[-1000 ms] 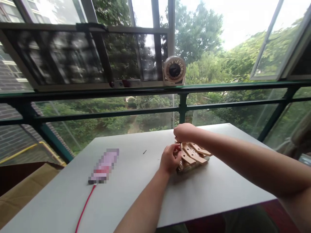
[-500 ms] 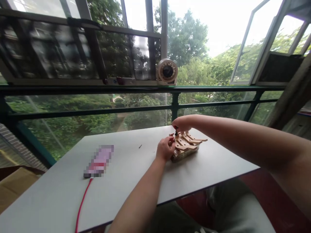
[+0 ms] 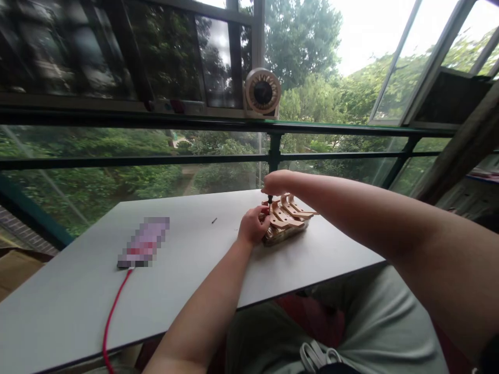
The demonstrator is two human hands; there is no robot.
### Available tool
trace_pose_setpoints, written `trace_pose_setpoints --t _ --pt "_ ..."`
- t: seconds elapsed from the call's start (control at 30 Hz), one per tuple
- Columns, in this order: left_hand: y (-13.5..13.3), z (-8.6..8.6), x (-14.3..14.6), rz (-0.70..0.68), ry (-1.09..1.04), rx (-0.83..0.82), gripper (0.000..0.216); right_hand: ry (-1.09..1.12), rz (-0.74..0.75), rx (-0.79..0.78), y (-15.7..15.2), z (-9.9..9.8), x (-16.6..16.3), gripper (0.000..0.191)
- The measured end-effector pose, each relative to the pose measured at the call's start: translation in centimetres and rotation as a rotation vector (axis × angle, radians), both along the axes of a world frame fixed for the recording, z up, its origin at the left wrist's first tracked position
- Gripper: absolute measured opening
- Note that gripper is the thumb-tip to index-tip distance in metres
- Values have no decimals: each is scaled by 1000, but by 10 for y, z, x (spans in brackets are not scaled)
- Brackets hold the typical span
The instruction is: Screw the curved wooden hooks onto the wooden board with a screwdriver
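A small wooden model made of layered tan pieces sits on the white table, right of centre. My left hand is closed against the model's left end, holding it. Above that same end my right hand is curled shut on a small dark tool whose tip points down into the model. Both forearms reach in from the lower right.
A blurred pink device lies at the table's left with a red cable running to the front edge. A small dark screw lies mid-table. A round fan stands on the railing behind. Cardboard is at the far left.
The view has tilted down and shifted, so the table and my lap show more. Both hands stay on the model's left end with the tool still held over it.
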State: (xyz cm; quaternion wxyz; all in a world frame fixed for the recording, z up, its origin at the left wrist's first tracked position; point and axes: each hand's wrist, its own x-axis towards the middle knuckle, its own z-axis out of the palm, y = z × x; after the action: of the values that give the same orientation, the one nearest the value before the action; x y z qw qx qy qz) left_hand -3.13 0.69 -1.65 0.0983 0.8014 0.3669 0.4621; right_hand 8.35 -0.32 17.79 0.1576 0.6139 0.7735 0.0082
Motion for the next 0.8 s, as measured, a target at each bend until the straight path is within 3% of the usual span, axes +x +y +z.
trace_pose_setpoints --t 0.27,0.47,0.8 --pt "0 -1 0 16 8 -20 23 38 44 -45 -15 -1 -1 39" --pt "-1 1 0 17 3 -37 27 -41 145 -67 -5 7 5 39" --pt "1 3 -2 16 51 -62 24 -24 221 110 8 -7 29 50"
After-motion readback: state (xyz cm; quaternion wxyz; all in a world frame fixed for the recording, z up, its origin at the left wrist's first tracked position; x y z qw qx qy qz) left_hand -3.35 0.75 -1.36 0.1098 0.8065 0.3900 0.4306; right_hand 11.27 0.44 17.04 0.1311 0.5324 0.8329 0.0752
